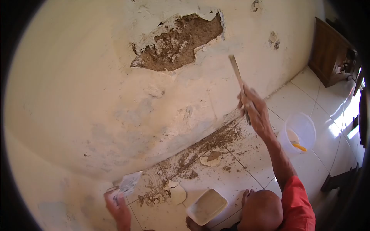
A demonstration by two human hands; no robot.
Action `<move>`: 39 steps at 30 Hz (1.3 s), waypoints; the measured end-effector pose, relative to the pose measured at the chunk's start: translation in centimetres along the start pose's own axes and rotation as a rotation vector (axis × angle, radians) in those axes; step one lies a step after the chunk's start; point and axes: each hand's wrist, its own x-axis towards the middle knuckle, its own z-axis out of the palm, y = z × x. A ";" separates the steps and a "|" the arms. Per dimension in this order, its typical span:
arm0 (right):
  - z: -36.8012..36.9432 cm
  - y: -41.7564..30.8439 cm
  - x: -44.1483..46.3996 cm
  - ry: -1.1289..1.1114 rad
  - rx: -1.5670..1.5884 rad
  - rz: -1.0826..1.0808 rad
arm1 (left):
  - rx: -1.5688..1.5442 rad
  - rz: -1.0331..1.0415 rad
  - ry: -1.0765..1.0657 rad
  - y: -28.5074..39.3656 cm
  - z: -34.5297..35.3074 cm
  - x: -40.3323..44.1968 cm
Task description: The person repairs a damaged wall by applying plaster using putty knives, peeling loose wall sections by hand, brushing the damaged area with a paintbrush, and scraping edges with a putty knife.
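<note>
My right hand (256, 109) is wrapped round a long, narrow flat-bladed tool (236, 69), held up in front of the wall. Its tip points up toward the right side of a ragged hole (181, 40) in the plaster, where rough brown material shows. At the lower left, my left hand (117, 210) grips a wide-bladed putty knife (130, 182). That blade is smeared with whitish stuff and sits close to the foot of the wall, above the floor rubble; whether it touches the wall I cannot tell.
Brown crumbs (204, 150) and plaster pieces (177, 193) litter the tiles along the wall. A rectangular white tub (208, 206) stands near my feet. To the right is a translucent bucket (304, 125) with a yellow-handled tool (298, 146) inside. Wooden furniture (327, 52) stands farther back.
</note>
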 end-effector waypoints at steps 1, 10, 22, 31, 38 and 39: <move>0.2 -0.6 1.7 0.074 -0.058 -0.036 | -0.013 0.026 0.068 0.6 -0.9 0.0; 1.0 0.7 2.5 0.086 0.300 0.045 | 0.091 -0.036 -0.085 6.3 -3.5 -3.5; 4.7 2.1 10.7 0.113 0.136 -0.340 | 0.174 -0.100 -0.181 7.2 -2.1 -3.3; 5.3 1.9 9.5 -0.291 -0.162 -0.097 | 0.267 -0.098 -0.199 7.0 -2.5 -3.0; 5.3 3.2 10.9 0.103 -0.190 -0.532 | 0.167 -0.240 -0.218 7.2 -2.2 -2.9; 5.2 3.1 11.3 0.124 -0.266 -0.581 | 0.207 -0.189 -0.234 7.1 -2.3 -2.8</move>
